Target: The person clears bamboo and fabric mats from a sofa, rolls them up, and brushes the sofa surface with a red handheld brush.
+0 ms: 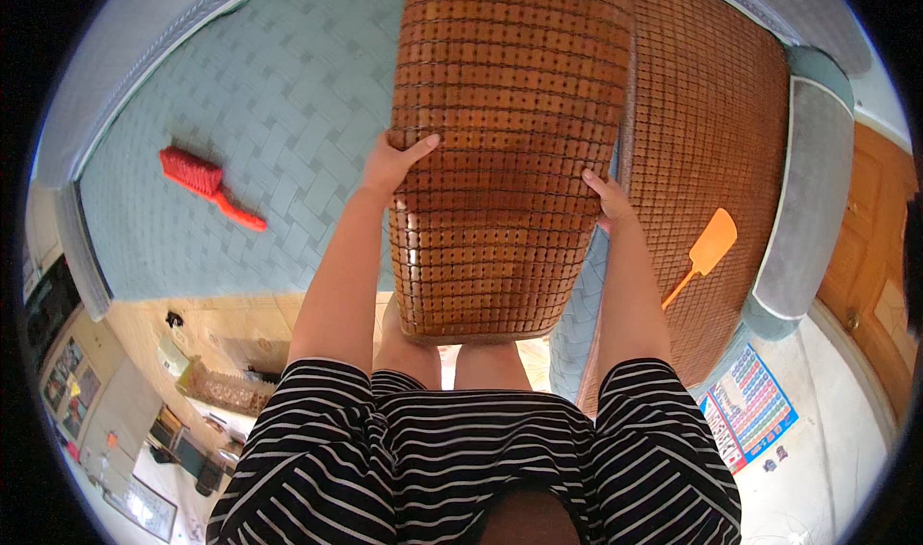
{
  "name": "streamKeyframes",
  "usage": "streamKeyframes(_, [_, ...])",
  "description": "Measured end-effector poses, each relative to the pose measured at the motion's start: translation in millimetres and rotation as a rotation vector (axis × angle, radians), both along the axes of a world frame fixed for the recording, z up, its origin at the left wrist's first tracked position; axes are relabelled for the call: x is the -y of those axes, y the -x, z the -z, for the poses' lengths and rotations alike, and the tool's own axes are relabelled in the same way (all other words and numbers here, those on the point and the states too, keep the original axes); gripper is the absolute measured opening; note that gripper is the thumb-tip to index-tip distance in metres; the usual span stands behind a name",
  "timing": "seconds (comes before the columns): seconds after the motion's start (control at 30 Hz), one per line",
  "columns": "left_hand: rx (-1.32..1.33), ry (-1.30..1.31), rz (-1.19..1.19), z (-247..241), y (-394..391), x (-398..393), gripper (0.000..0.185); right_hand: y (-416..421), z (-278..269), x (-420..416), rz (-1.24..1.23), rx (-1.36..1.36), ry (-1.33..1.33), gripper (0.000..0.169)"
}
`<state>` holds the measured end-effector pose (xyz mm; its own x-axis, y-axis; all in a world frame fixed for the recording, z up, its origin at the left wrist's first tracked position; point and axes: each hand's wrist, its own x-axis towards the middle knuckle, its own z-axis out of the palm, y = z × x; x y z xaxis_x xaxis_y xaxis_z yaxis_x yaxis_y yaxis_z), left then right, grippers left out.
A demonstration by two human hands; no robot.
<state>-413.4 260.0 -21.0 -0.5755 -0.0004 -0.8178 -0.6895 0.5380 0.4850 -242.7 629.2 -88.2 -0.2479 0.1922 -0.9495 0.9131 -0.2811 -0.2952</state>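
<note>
A brown bamboo-tile mat hangs lengthwise in front of me, its near end curving down by my knees. My left hand grips its left edge, thumb lying on top of the tiles. On the right edge, my right hand holds on with the thumb on top and the fingers mostly hidden beneath. Under the mat is a pale blue-green sofa seat with a woven pattern. A second tile mat covers the seat section to the right.
A red brush lies on the seat to the left. An orange fly swatter rests on the right mat, beside a grey padded armrest. Beyond are a wooden door, a colourful wall chart and a woven basket at lower left.
</note>
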Motion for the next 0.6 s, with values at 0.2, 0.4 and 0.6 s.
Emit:
streamKeyframes(0.2, [-0.160, -0.110, -0.202, -42, -43, 24, 0.073, 3, -128, 55, 0.024, -0.167, 0.007, 0.109])
streamKeyframes(0.4, [-0.283, -0.276, -0.040, -129, -93, 2, 0.064, -150, -138, 30, 0.260, -0.422, 0.034, 0.077])
streamKeyframes(0.6, [-0.180, -0.697, 0.145, -187, -107, -91, 0.059, -313, -189, -22, 0.672, -0.594, -0.122, 0.074])
